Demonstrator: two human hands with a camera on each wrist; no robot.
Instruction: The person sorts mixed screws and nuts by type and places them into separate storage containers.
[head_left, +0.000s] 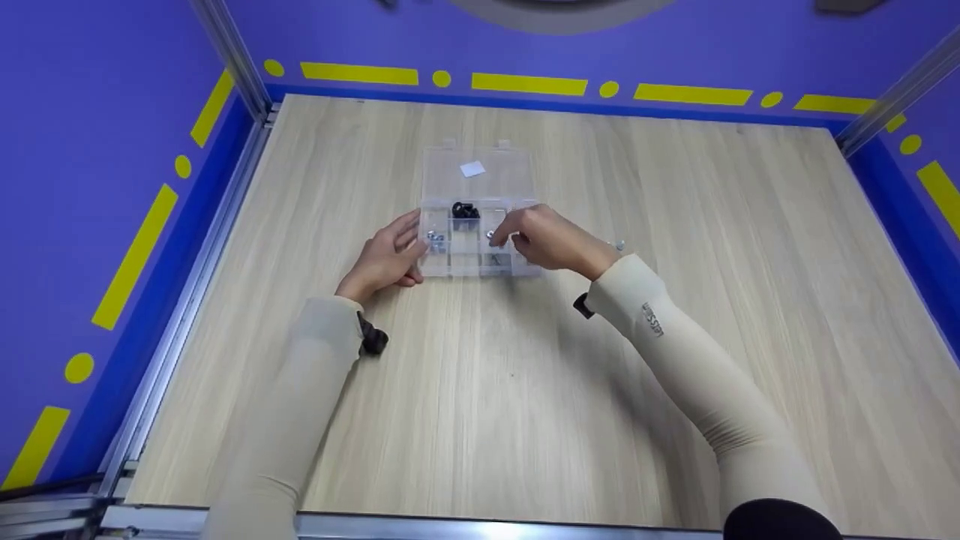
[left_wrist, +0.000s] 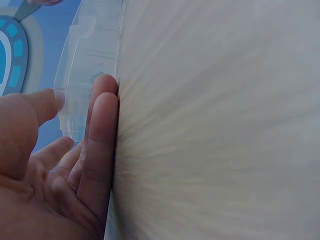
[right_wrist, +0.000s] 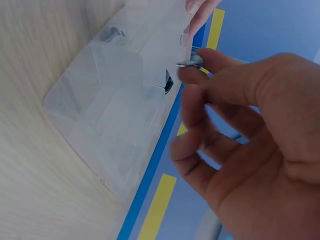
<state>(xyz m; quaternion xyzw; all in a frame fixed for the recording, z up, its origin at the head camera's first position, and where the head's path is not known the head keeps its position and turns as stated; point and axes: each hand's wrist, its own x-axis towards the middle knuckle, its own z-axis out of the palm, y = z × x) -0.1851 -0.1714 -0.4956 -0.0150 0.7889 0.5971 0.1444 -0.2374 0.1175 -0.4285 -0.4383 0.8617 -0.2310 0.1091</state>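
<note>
A clear plastic compartment box (head_left: 465,271) lies on the table, its lid (head_left: 442,174) folded back away from me. My left hand (head_left: 386,256) holds the box's left side, thumb on the rim and fingers along the wall. Over the right-hand compartments, my right hand (head_left: 546,236) pinches a small silvery metal piece (right_wrist: 191,62) between thumb and index finger; I cannot tell whether it is a screw or a nut. Black parts (head_left: 465,212) fill a back compartment. Several small metal pieces (head_left: 436,241) sit in a left one.
A small metal piece (head_left: 619,244) lies on the wooden table (head_left: 465,390) beside the right wrist. The lid carries a white label (head_left: 472,169). Blue walls with yellow marks border the back and sides, and a metal rail (head_left: 420,525) runs along the front edge.
</note>
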